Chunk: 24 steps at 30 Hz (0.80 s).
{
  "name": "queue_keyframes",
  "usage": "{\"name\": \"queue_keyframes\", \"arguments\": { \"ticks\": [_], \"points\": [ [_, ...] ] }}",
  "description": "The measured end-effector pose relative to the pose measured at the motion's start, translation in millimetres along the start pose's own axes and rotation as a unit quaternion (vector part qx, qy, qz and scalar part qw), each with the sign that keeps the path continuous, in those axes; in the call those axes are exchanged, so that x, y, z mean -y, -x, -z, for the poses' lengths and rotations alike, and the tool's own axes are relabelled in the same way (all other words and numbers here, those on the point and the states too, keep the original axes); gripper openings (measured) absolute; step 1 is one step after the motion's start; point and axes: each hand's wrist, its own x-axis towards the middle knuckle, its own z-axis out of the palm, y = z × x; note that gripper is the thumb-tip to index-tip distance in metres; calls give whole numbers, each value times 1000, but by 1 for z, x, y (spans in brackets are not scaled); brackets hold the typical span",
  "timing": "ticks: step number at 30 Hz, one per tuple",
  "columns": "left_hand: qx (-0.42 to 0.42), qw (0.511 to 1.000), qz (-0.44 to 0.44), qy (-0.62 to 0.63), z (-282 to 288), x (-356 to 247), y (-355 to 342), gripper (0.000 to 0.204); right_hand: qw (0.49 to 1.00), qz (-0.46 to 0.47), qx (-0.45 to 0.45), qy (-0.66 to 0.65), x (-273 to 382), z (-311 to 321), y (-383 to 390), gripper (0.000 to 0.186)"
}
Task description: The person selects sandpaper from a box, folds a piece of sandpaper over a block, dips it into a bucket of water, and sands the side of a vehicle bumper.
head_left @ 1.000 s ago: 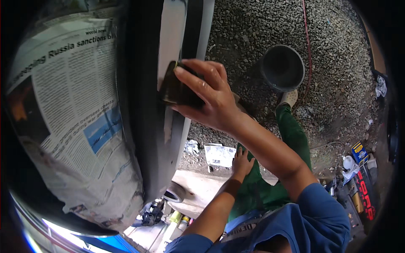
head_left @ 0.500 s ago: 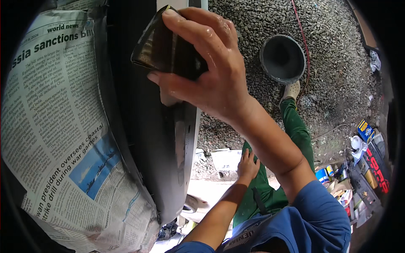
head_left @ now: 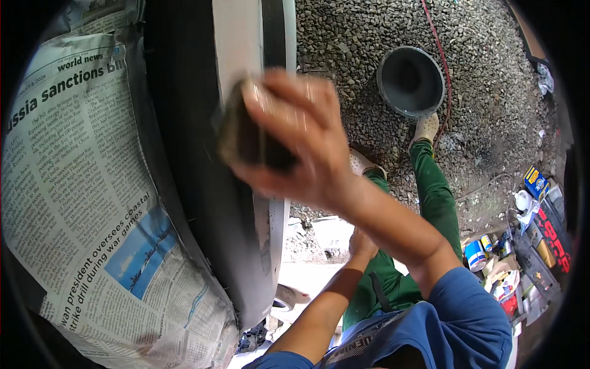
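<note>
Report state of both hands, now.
Left hand: can't tell open or closed; fingers hidden behind the right forearm.
Right hand: closed around a dark block, motion-blurred.

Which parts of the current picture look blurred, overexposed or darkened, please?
Head view: right hand and dark block blurred; head view: pale floor washed out near the bottom; head view: newspaper readably sharp, picture corners black.
</note>
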Motion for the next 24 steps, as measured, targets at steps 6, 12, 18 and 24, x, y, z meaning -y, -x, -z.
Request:
{"name": "queue_keyframes", "arguments": {
  "ticks": [6, 12, 18, 24],
  "points": [
    [35, 999, 35, -2, -7, 1, -10, 56, 999, 29, 28, -31, -1, 6, 13, 82],
    [-20, 999, 2, -29, -14, 5, -8, 52, 999, 34, 18, -4, -4, 2, -2, 76],
    [0, 999, 28, -19, -16, 3, -12, 57, 995, 75, 67, -23, -18, 15, -3, 80],
    [46, 997, 62, -17, -8, -5, -10, 59, 993, 74, 86, -36, -4, 18, 28, 81]
  ]
}}
